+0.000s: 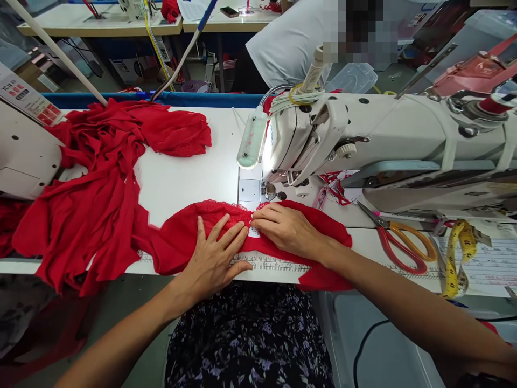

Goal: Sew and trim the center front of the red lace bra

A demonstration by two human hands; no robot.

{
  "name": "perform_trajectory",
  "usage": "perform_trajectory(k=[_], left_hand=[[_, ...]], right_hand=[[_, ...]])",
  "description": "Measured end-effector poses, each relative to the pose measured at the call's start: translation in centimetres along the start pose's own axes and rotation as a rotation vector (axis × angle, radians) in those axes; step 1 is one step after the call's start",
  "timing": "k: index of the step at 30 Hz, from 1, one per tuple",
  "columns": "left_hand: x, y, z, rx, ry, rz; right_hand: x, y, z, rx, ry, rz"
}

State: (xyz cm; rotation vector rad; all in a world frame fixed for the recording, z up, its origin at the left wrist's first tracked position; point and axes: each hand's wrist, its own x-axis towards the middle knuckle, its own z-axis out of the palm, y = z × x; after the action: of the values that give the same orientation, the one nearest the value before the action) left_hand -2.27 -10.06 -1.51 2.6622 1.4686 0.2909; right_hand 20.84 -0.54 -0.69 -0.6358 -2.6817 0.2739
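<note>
Red lace-edged fabric (177,231) stretches over the front of the white table, just before the sewing machine (315,140). My left hand (218,250) lies on it with the fingers spread. Close by on the right, my right hand (285,226) has its fingertips pressed together at the lace edge, on a small white piece (254,232) that is partly covered by the fingers. The machine's presser foot (269,189) stands just beyond the hands. A printed ruler scale (274,263) runs along the table edge below the fabric.
A large heap of red fabric (100,178) covers the left side, beside another machine (24,145). Orange-handled scissors (399,242), a yellow tape measure (458,258) and written paper (493,261) lie at right. A lamp (253,137) hangs by the needle. Behind is a person in white (291,43).
</note>
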Motion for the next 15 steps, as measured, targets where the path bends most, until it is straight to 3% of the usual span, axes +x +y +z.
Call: perform_trajectory(k=[11, 15], left_hand=[[-0.2, -0.4, -0.5, 0.014, 0.010, 0.015], [1.2, -0.4, -1.2, -0.114, 0.178, 0.075]], right_hand=[[-0.3, -0.1, -1.0, 0.084, -0.046, 0.028], [-0.2, -1.0, -1.9, 0.238, 0.007, 0.125]])
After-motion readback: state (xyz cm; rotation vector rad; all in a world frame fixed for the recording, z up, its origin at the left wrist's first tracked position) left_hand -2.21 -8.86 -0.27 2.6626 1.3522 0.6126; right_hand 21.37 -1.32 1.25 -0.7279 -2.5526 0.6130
